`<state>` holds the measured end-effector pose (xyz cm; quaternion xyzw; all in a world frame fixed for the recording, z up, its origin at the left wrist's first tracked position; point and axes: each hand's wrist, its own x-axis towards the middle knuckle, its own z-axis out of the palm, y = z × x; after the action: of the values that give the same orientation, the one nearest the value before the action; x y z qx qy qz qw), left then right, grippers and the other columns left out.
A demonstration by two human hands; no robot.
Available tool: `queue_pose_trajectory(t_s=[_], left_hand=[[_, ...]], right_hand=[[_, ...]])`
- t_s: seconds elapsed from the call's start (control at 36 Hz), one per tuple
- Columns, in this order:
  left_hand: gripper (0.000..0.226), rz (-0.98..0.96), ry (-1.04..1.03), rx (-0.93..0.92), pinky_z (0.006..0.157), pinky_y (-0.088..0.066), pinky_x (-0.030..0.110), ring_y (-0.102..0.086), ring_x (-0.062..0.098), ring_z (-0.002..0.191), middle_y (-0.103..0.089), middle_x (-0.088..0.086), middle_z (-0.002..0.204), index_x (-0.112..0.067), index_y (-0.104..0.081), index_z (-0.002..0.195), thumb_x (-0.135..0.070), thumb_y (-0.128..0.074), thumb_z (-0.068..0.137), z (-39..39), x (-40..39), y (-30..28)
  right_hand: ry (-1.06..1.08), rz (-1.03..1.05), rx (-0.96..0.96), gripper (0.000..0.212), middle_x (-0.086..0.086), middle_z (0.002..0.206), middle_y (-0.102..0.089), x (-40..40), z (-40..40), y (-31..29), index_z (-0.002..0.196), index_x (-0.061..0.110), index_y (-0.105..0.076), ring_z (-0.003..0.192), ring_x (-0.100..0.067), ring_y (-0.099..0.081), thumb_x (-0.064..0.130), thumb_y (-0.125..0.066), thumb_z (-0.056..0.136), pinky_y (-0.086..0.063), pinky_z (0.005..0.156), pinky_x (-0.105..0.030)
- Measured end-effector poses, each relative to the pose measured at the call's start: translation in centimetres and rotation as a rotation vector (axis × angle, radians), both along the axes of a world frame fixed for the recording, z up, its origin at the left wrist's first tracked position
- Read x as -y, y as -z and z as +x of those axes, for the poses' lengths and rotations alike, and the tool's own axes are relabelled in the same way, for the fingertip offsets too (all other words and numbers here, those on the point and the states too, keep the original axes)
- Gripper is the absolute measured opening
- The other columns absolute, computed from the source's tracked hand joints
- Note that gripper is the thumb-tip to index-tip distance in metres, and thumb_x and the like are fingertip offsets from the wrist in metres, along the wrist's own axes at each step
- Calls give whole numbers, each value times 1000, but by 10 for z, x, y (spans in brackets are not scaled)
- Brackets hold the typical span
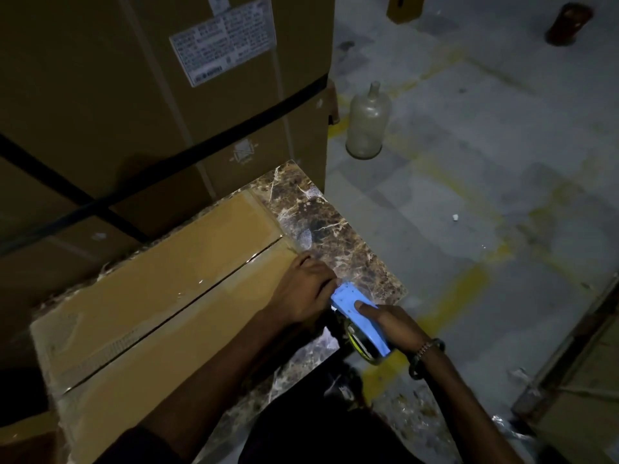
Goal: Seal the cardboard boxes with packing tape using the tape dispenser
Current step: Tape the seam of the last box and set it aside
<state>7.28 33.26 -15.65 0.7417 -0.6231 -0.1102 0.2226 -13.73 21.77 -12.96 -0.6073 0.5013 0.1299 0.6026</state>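
While both hands meet at the box's right end, a flat cardboard box [160, 296] lies on a marble slab [321, 222], clear tape already along its centre seam.

Left to right: tall strapped carton [134, 95] with a white label [222, 45], standing behind the flat box; flat box, seam running from lower left to upper right; left hand [306, 289], fingers curled at the box's right edge, just beside the dispenser's front, though what they pinch cannot be told; blue tape dispenser [360, 316], just off the box's right end over the slab edge, gripped by the right hand [395, 324] with thumb on its top; beaded bracelet [425, 349] on that wrist; dusty glass bottle [368, 125] upright on the floor [485, 162] beyond; dark red cylinder [569, 23] far right, well apart.
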Motion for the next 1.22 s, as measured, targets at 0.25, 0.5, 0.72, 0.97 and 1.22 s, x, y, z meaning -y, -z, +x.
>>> queue_pose_trajectory(t_s=[0.25, 0.5, 0.72, 0.97, 1.22], left_hand=[[25, -46, -31, -58, 122, -25, 34, -65, 12, 96, -71, -12, 92, -27, -73, 92, -36, -56, 108, 2, 1, 6], [20, -47, -36, -131, 124, -27, 41, -67, 6, 105, -75, -15, 101, -30, -78, 96, -35, -63, 107, 7, 1, 7], [28, -18, 33, 43, 120, -28, 43, -61, 14, 105, -72, -14, 98, -30, -75, 98, -42, -53, 110, 5, 1, 9], [29, -33, -15, 146, 112, -38, 45, -60, 21, 99, -70, -10, 86, -27, -71, 82, -36, -56, 106, -5, 3, 8], [35, 29, -112, 210, 114, -38, 42, -61, 21, 91, -71, -7, 75, -24, -75, 74, -41, -62, 101, -16, 9, 7]], right_hand=[[-10, -50, 105, 62, -10, 62, -41, -2, -15, -11, 64, 16, -45, 56, -22, -43, 70, -67, 86, -34, 64, -36], [-52, -135, 73, 61, 4, 46, -39, -6, -19, -3, 51, 24, -42, 44, -17, -43, 61, -64, 94, -34, 60, -29], [28, 21, 17, 62, -10, 64, -62, -2, 0, 19, 65, 6, -60, 60, -29, -57, 64, -74, 84, -41, 64, -42], [54, 246, -7, 60, -11, 125, -65, 19, 5, 37, 127, 21, -68, 114, -36, -64, 62, -75, 83, -43, 106, -64], [-49, 40, -119, 52, -17, 101, -70, 26, 9, 38, 117, 7, -73, 82, -29, -65, 54, -68, 93, -48, 70, -42]])
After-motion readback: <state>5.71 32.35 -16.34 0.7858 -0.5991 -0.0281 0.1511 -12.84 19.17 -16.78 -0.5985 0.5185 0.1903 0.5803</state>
